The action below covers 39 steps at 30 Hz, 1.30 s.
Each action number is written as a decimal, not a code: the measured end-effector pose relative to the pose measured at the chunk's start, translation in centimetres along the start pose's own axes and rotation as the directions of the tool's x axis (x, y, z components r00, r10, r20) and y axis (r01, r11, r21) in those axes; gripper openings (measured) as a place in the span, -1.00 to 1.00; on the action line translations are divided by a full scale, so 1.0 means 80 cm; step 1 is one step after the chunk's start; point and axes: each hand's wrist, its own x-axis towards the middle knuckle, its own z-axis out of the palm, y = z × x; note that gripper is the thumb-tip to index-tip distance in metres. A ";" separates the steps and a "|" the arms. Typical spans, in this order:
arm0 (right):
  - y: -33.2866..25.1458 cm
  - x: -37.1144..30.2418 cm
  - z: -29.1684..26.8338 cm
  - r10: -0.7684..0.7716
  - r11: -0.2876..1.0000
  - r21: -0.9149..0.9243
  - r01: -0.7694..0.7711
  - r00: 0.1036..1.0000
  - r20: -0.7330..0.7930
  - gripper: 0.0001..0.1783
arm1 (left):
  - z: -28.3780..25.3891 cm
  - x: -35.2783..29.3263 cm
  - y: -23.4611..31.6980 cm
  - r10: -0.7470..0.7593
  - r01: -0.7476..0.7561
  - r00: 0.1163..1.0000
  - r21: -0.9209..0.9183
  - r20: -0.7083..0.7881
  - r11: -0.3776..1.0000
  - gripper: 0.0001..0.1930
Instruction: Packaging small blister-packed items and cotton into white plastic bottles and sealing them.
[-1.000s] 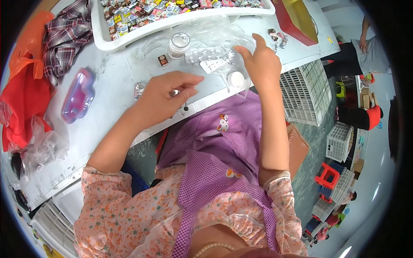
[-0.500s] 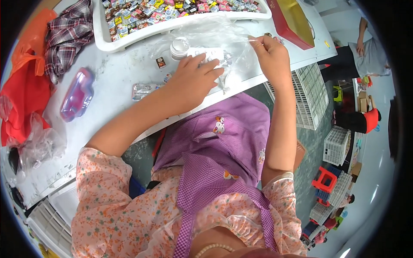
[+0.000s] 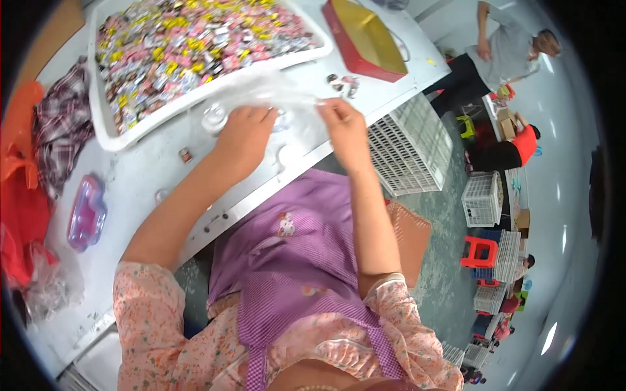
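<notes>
A thin clear plastic bag [image 3: 293, 107] stretches between my hands over the table's edge. My right hand [image 3: 345, 130] is closed, pinching the bag's right side between thumb and fingers. My left hand [image 3: 244, 143] lies against the bag with fingers bent and drawn together; their tips and anything in them are hidden. Just left of those fingers stands a small round clear container [image 3: 214, 119]. Whitish contents inside the bag are blurred. A single small wrapped sweet [image 3: 186, 155] rests on the table left of my left hand.
A big white tray [image 3: 114, 140] heaped with wrapped sweets fills the far side. Beyond my right hand are loose sweets [image 3: 342, 85] and a red-and-gold box [image 3: 365, 45]. A purple-blue clear case [image 3: 87, 214] lies left. White crates [image 3: 411, 150] stand right; people work farther off.
The view has shifted, showing more of the tray. My left hand's fingers, spread before, are now bent together at the bag. My right hand keeps its pinch on the bag.
</notes>
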 end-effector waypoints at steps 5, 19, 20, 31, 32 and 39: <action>0.009 -0.039 -0.023 -0.008 0.999 0.030 0.014 0.985 -0.174 -0.77 | -0.022 -0.005 0.004 0.166 -0.191 0.964 -0.108 -0.206 0.976 -0.68; -0.025 -0.078 0.025 -0.217 0.709 -0.649 0.275 0.961 0.171 -0.43 | -0.111 -0.116 0.000 -0.095 0.093 0.993 0.027 0.077 0.995 -0.64; -0.026 -0.074 0.025 -0.070 0.660 -0.728 0.187 0.980 0.188 -0.40 | -0.113 -0.123 -0.002 -0.124 0.121 0.988 0.048 0.086 0.992 -0.64; -0.014 -0.059 0.005 0.056 0.997 -0.047 -0.055 0.998 0.006 -0.62 | -0.112 -0.144 -0.041 -0.599 0.465 0.796 -0.547 -0.086 0.696 -0.73; -0.021 -0.058 0.002 0.108 0.990 0.094 -0.105 0.994 -0.021 -0.63 | -0.116 -0.143 -0.049 -0.695 0.471 0.714 -0.682 -0.077 0.560 -0.74; -0.033 -0.027 0.022 -0.235 0.701 -0.652 0.289 0.957 0.172 -0.56 | -0.125 -0.143 -0.065 -0.687 0.269 0.717 -0.957 0.120 0.113 -0.74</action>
